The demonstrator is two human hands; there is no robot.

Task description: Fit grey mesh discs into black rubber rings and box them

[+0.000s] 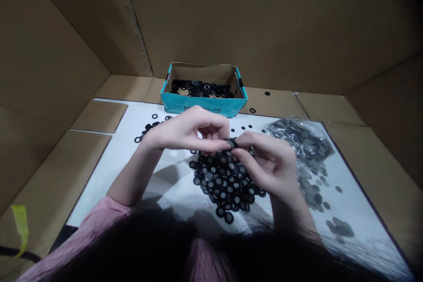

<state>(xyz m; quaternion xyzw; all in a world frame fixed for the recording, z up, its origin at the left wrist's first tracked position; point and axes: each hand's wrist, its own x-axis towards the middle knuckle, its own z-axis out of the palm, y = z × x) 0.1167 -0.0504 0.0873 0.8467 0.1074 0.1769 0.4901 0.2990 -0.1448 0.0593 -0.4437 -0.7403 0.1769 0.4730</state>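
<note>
Between the fingertips of both hands is a small black ring with a grey disc (232, 143), partly covered by the fingers. My left hand (194, 128) is closed in a pinch on its left side. From the other side, the thumb and fingers of my right hand (271, 158) pinch it too. Just below the hands lies a heap of black rings with grey discs in them (224, 185). Loose black rings (147, 130) lie behind my left wrist, partly hidden by it. Right of my right hand, thin grey discs (312, 187) are scattered on the white sheet.
A blue cardboard box (205, 103) holding many black rings stands at the back. A clear plastic bag (304, 139) of grey discs lies at the right. Cardboard walls (264, 22) enclose the work surface (175, 176). A yellow strip (20, 227) hangs at the lower left.
</note>
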